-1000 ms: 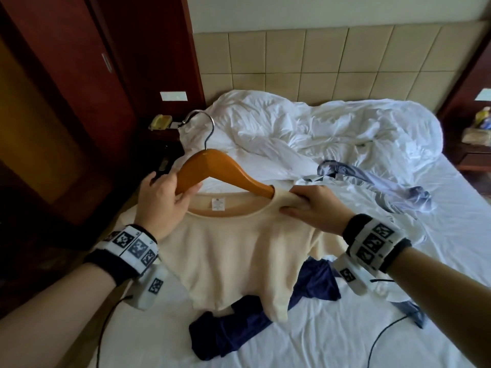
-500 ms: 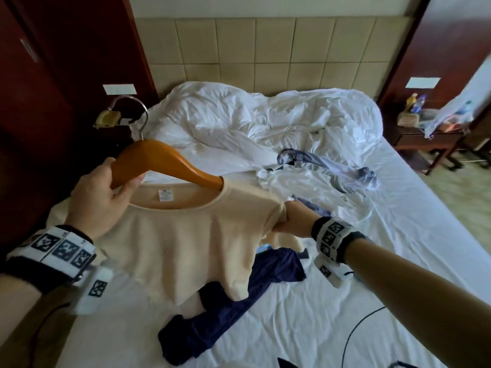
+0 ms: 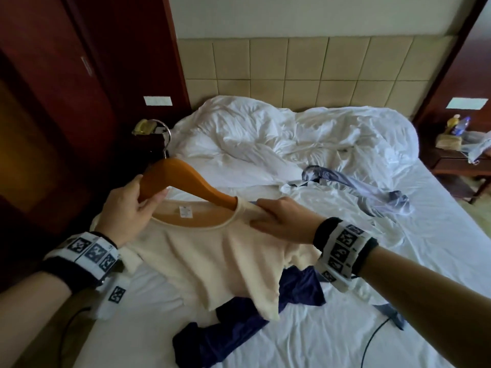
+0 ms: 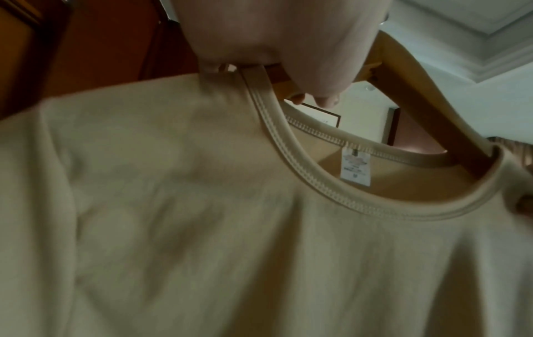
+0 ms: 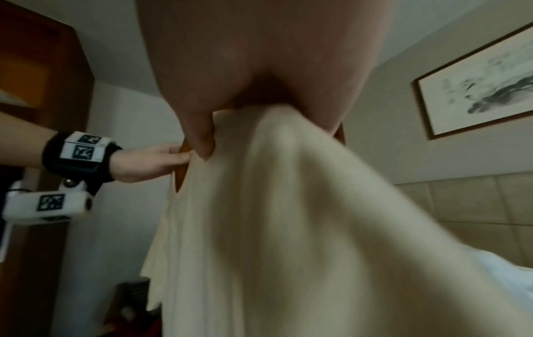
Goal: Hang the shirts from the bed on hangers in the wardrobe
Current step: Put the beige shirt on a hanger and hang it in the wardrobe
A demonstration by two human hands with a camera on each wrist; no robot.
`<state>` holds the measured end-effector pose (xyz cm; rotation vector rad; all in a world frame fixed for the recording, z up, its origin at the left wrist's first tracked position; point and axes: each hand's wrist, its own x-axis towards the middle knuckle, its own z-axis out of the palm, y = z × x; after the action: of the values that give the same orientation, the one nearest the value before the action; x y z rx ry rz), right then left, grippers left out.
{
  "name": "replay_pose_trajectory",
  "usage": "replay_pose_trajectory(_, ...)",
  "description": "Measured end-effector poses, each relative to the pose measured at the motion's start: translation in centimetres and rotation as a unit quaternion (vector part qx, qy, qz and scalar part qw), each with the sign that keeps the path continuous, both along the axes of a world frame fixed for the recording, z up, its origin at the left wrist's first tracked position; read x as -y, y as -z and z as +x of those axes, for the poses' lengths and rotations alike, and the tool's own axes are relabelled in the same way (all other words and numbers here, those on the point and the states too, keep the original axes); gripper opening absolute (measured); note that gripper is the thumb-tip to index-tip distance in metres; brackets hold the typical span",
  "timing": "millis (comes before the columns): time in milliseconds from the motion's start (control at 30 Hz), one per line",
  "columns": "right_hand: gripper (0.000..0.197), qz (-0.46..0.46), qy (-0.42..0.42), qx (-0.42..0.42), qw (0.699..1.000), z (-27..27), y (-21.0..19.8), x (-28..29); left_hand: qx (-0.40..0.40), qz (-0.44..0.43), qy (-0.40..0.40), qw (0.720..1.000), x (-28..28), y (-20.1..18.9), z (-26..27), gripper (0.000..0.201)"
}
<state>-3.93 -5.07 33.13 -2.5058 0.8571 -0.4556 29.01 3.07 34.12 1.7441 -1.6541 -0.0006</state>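
Note:
A cream shirt hangs over the bed on a wooden hanger with a metal hook. The hanger's right arm runs into the collar; its left arm is bare. My left hand grips that bare left arm of the hanger beside the collar. My right hand pinches the shirt's right shoulder over the hanger's end. A dark blue shirt lies on the sheet under the cream one. A grey-blue shirt lies crumpled further up the bed.
A rumpled white duvet covers the head of the bed. The dark red wardrobe stands at the left. Nightstands with bottles and a yellow phone flank the bed. A black cable trails on the sheet.
My right hand has come back up from the sleeve edge to the shirt's right shoulder by the collar. The view has swung back to the left. The left hand keeps its hold.

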Motion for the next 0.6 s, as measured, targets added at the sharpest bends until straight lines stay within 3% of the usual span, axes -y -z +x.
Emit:
replay_pose_trajectory(100,0.022,0.002,-0.022,0.015,1.0,3.7,-0.5,-1.2,0.042,0.026,-0.054,0.997,-2.2,-0.3,3.1,0.048)
replay_pose_trajectory(233,0.026,-0.006,-0.07,0.003,0.998,10.4,-1.4,-3.7,0.027,0.095,-0.163,0.982,-6.8,-0.2,8.8,0.038)
replay_pose_trajectory(300,0.031,0.003,-0.07,-0.008,0.998,13.4,-1.8,-4.8,0.005,0.129,-0.183,0.975,-8.9,0.2,11.2,0.051)
replay_pose_trajectory(433,0.03,0.007,-0.12,-0.006,0.993,23.0,-3.7,-9.8,-0.063,0.136,-0.238,0.96,-18.1,-0.1,18.2,0.088)
replay_pose_trajectory(600,0.027,0.018,-0.219,-0.005,0.976,36.6,-6.4,-19.8,-0.052,0.136,-0.332,0.932,-32.9,-1.5,26.0,0.088)
